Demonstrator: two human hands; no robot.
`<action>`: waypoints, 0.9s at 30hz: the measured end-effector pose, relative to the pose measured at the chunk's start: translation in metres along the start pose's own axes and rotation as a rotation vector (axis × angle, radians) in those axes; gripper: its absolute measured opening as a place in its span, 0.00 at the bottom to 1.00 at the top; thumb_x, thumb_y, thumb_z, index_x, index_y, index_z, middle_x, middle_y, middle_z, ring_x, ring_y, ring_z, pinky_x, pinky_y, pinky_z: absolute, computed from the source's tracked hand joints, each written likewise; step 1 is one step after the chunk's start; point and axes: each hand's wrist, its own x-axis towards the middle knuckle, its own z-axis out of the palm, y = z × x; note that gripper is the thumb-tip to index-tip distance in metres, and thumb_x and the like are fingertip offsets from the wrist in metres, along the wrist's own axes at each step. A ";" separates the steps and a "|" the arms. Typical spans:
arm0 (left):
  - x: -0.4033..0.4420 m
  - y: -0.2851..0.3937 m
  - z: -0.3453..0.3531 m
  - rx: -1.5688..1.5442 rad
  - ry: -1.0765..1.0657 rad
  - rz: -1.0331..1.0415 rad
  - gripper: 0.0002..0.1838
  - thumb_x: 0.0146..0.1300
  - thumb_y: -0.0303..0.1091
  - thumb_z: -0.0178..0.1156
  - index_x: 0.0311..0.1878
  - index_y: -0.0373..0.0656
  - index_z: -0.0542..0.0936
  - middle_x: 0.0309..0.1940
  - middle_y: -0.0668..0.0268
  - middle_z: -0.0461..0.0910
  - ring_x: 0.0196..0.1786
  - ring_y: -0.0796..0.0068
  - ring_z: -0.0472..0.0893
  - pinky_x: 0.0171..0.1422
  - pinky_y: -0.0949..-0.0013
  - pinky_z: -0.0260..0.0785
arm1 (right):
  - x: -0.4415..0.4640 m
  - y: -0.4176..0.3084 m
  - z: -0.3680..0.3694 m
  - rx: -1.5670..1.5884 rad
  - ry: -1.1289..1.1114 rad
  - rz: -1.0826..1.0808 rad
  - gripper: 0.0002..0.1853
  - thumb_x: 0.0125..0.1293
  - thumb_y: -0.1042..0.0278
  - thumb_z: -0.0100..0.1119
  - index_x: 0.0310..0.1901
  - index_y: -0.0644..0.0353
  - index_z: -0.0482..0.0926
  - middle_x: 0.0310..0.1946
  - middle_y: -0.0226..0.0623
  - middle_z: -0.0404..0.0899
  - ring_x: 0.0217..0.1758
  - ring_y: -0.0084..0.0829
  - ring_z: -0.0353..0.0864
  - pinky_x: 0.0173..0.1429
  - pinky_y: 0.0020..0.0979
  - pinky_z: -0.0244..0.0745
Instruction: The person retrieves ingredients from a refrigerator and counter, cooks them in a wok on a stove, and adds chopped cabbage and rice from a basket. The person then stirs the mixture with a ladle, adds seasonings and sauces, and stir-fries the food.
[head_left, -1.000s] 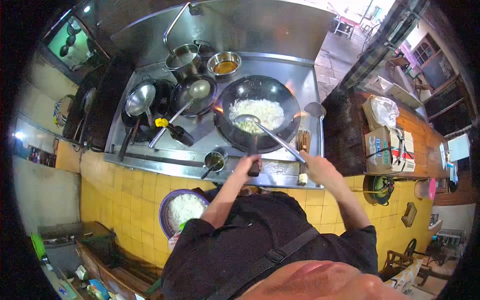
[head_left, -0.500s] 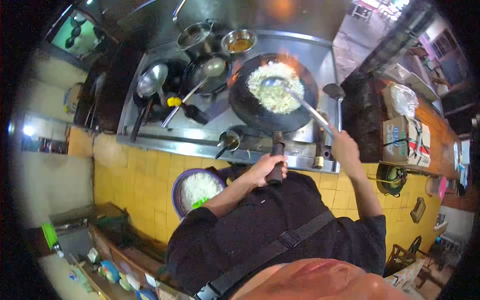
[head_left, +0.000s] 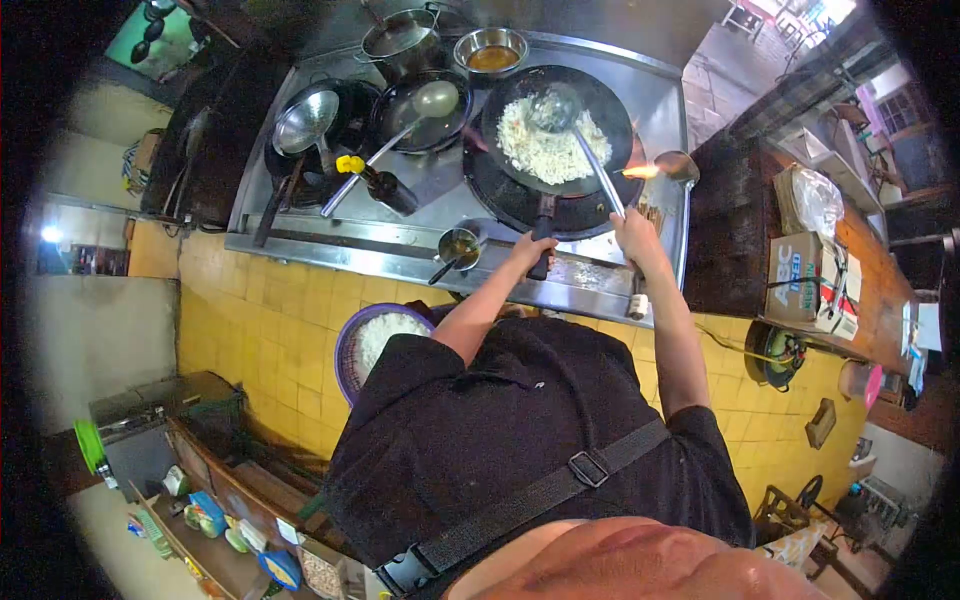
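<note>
My left hand (head_left: 531, 254) is closed round the dark handle of a black wok (head_left: 500, 172). White rice (head_left: 545, 155) lies in the wok. The wok sits tilted above the burner ring (head_left: 485, 195), with flame showing at its right side. In my right hand (head_left: 634, 240) is the long metal handle of a ladle (head_left: 597, 170). Its bowl rests in the rice near the wok's far side.
Left of the wok are a second pan (head_left: 400, 110) with a ladle across it, a strainer (head_left: 305, 123), and a dark bottle (head_left: 390, 190) with a yellow top. A metal bowl of brown liquid (head_left: 493, 57) stands behind. Below left is a purple basket (head_left: 348, 340) of rice.
The wok has been pushed forward and lifted off its burner by my left hand. The ladle in my right hand has moved forward with it, turning steeper.
</note>
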 end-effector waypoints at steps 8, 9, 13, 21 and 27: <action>-0.055 0.044 0.074 -0.076 0.223 -0.064 0.10 0.58 0.34 0.57 0.26 0.39 0.72 0.18 0.64 0.73 0.22 0.71 0.74 0.27 0.68 0.69 | -0.058 0.004 -0.045 -0.254 -0.234 0.024 0.22 0.65 0.51 0.44 0.43 0.67 0.70 0.30 0.60 0.77 0.41 0.57 0.77 0.46 0.49 0.71; -0.084 0.073 0.092 -0.333 0.038 -0.138 0.10 0.59 0.33 0.56 0.25 0.39 0.71 0.18 0.64 0.72 0.22 0.71 0.73 0.29 0.68 0.70 | -0.080 -0.017 -0.067 -0.451 -0.169 -0.047 0.20 0.63 0.53 0.46 0.47 0.62 0.68 0.31 0.58 0.77 0.39 0.57 0.77 0.44 0.50 0.71; -0.130 0.111 0.100 -0.527 -0.194 -0.296 0.08 0.60 0.30 0.54 0.26 0.39 0.70 0.19 0.65 0.72 0.22 0.72 0.73 0.29 0.69 0.70 | -0.109 -0.025 -0.097 -0.380 -0.207 -0.244 0.22 0.61 0.64 0.52 0.56 0.57 0.64 0.26 0.58 0.76 0.32 0.57 0.76 0.37 0.49 0.70; -0.163 0.051 0.104 -0.259 -0.051 -0.248 0.05 0.54 0.27 0.59 0.33 0.42 0.74 0.22 0.65 0.74 0.22 0.72 0.75 0.27 0.63 0.70 | -0.123 -0.014 -0.074 -0.556 0.003 -0.236 0.25 0.56 0.75 0.47 0.59 0.55 0.63 0.32 0.55 0.76 0.35 0.53 0.78 0.37 0.45 0.74; -0.081 0.056 0.045 -0.232 -0.107 -0.233 0.09 0.57 0.37 0.57 0.33 0.42 0.74 0.23 0.65 0.76 0.24 0.73 0.76 0.33 0.60 0.72 | -0.122 0.004 -0.055 -0.565 -0.039 -0.237 0.27 0.58 0.75 0.45 0.62 0.57 0.60 0.31 0.52 0.75 0.33 0.51 0.79 0.36 0.44 0.75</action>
